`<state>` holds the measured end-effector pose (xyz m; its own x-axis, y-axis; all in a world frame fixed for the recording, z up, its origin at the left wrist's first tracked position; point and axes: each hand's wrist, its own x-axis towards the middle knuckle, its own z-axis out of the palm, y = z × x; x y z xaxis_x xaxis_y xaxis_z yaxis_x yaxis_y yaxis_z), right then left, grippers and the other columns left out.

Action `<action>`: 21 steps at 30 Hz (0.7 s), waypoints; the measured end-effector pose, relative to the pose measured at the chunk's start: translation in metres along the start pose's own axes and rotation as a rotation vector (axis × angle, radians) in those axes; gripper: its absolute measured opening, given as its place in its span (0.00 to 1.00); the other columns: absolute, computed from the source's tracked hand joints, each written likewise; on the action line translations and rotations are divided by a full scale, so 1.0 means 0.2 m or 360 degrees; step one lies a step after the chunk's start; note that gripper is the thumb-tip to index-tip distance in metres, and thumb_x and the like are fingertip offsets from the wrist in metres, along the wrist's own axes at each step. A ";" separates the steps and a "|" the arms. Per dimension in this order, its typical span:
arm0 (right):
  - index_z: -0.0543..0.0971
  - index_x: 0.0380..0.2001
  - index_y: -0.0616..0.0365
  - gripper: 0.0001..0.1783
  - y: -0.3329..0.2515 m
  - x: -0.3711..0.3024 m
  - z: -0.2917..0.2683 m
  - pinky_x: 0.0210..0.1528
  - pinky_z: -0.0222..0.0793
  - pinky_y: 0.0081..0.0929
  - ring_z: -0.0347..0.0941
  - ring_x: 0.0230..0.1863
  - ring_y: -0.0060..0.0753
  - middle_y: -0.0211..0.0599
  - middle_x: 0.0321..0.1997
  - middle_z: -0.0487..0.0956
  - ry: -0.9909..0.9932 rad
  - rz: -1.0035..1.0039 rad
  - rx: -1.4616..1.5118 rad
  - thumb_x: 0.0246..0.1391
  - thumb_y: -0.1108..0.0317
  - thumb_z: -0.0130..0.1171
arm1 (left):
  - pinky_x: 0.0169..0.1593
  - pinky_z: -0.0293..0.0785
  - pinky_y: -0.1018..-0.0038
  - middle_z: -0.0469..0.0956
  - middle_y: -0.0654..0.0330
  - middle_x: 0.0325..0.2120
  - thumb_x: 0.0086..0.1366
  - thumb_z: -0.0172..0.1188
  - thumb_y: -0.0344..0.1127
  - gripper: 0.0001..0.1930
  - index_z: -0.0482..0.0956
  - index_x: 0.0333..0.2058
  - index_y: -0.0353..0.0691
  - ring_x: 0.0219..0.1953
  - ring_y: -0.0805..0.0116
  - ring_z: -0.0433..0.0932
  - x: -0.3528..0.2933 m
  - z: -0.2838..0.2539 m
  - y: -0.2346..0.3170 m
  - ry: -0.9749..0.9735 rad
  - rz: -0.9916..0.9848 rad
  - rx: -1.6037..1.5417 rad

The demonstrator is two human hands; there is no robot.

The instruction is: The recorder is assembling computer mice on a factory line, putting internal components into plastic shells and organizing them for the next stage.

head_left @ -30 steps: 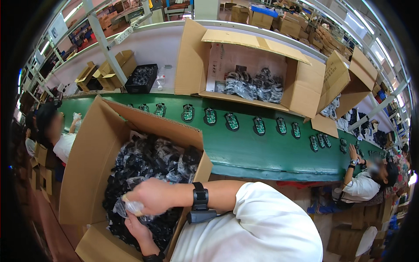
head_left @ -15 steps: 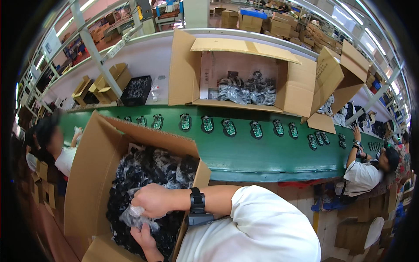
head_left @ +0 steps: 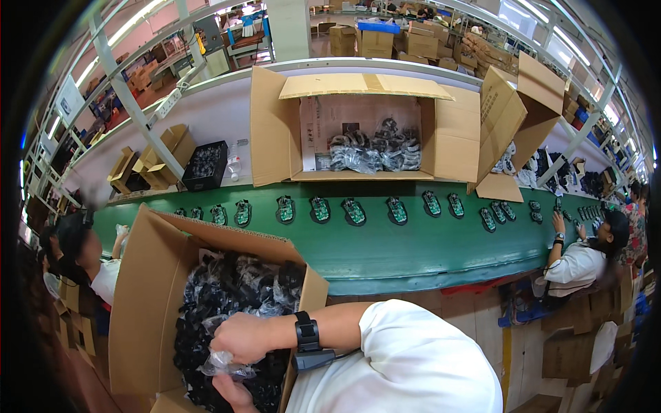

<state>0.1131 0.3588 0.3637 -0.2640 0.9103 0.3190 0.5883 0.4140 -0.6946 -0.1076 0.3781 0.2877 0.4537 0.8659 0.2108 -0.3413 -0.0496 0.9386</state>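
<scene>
Clear bag [head_left: 228, 366] between right hand [head_left: 244, 337] and left hand [head_left: 234, 394], contents indistinct

workbench [head_left: 413, 251], spanning nine to three o'clock, a row of circuit boards [head_left: 396, 210] on it. before it, at eight o'clock: near carton [head_left: 146, 303], heaped parts [head_left: 237, 282] inside, right hand [head_left: 242, 337] and left hand [head_left: 235, 394] over them. behind the boards: tray [head_left: 201, 183] at ten o'clock, far carton [head_left: 463, 141] at one, holding bagged pieces [head_left: 375, 155], end carton [head_left: 501, 113] at two.

A long green bench [head_left: 406, 255] crosses the middle of the frame; directly on it lie green-and-black circuit pieces [head_left: 396, 210] in one row; toward the right side, several lie closer together.
</scene>
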 end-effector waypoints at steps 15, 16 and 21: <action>0.81 0.32 0.60 0.06 0.04 -0.09 -0.11 0.37 0.73 0.30 0.78 0.31 0.33 0.39 0.29 0.81 0.0425 0.0160 0.0349 0.51 0.75 0.57 | 0.40 0.68 0.80 0.75 0.67 0.31 0.69 0.57 0.27 0.05 0.80 0.35 0.33 0.34 0.79 0.71 0.00 0.15 0.08 0.0474 0.0076 0.0601; 0.81 0.32 0.60 0.06 0.04 -0.09 -0.10 0.36 0.71 0.27 0.75 0.30 0.28 0.35 0.28 0.80 0.0429 0.0186 0.0367 0.50 0.76 0.57 | 0.41 0.69 0.80 0.77 0.67 0.33 0.69 0.58 0.26 0.05 0.81 0.37 0.33 0.35 0.79 0.72 -0.01 0.13 0.08 0.0476 0.0138 0.0588; 0.81 0.35 0.64 0.07 0.10 -0.08 -0.12 0.35 0.69 0.22 0.72 0.31 0.18 0.30 0.29 0.80 0.0446 0.0489 0.0781 0.52 0.77 0.57 | 0.46 0.73 0.79 0.81 0.64 0.38 0.69 0.58 0.25 0.07 0.80 0.43 0.32 0.39 0.80 0.77 -0.01 0.09 0.12 0.0621 0.0063 0.0209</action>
<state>0.1471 0.3513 0.3600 0.1098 0.9795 0.1686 0.1696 0.1487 -0.9742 -0.1020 0.3653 0.3152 0.0873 0.9846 0.1517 -0.2328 -0.1279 0.9641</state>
